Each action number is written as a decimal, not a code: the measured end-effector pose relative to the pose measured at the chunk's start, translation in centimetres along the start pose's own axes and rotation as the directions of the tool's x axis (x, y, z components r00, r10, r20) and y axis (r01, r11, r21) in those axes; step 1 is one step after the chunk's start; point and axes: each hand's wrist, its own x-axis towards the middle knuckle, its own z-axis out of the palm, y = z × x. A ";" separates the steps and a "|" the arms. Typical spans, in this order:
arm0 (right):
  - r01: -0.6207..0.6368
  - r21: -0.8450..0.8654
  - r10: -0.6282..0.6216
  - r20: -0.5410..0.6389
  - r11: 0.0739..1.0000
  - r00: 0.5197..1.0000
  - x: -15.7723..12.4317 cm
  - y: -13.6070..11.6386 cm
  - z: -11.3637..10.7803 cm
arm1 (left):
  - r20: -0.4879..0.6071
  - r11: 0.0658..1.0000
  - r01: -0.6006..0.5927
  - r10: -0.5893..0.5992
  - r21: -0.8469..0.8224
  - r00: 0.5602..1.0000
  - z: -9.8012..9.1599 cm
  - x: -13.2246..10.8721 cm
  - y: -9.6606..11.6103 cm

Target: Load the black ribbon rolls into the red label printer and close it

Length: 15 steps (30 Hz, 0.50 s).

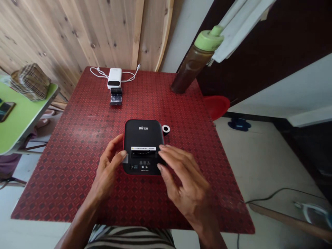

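A black box-shaped device [144,136] with a red edge lies on the red patterned table, its slot and small buttons facing up. My left hand [110,162] holds the device's left side, the thumb on top by a small clear piece [125,158] at the edge. At the right side, my right hand [184,173] has its fingers apart, with fingertips at or just over the device's edge; whether they touch it I cannot tell. Just beyond the device's right edge sits a small white-and-black roll [166,129].
A white power bank [114,77] with cables and a black strip [116,97] lie at the back of the red table [85,138]. A brown bottle [193,64] with a green lid stands back right. A green table [23,114] holds a plaid bag [32,81] and a phone [6,110].
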 end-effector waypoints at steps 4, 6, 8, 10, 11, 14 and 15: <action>-0.168 -0.054 0.166 -0.040 0.984 0.985 -3.0 0.4 0.0 | 0.007 0.997 0.004 -0.004 0.075 1.000 -0.8 -1.1 0.3; -0.259 -0.057 0.258 -0.019 0.964 0.966 -4.5 0.4 0.9 | -0.016 0.995 0.004 -0.002 0.104 1.000 -0.7 -1.3 0.6; -0.320 -0.048 0.319 -0.025 0.946 0.947 -5.5 0.2 2.0 | -0.034 0.992 -0.006 0.010 0.126 0.999 -0.4 -1.3 0.9; -0.350 -0.035 0.349 -0.049 0.936 0.936 -6.1 0.0 2.9 | -0.046 0.990 -0.011 0.018 0.139 0.999 -0.2 -1.2 0.9; -0.357 -0.030 0.355 -0.057 0.933 0.933 -6.2 0.0 3.2 | -0.053 0.991 -0.006 0.014 0.137 0.998 0.0 -1.1 0.9; -0.362 -0.034 0.360 -0.061 0.932 0.931 -6.2 0.1 3.5 | -0.071 0.996 0.030 -0.024 0.084 0.997 0.4 -1.2 0.8; -0.361 -0.040 0.358 -0.060 0.932 0.932 -6.1 0.2 3.4 | -0.077 0.997 0.042 -0.037 0.063 0.996 0.5 -1.2 0.7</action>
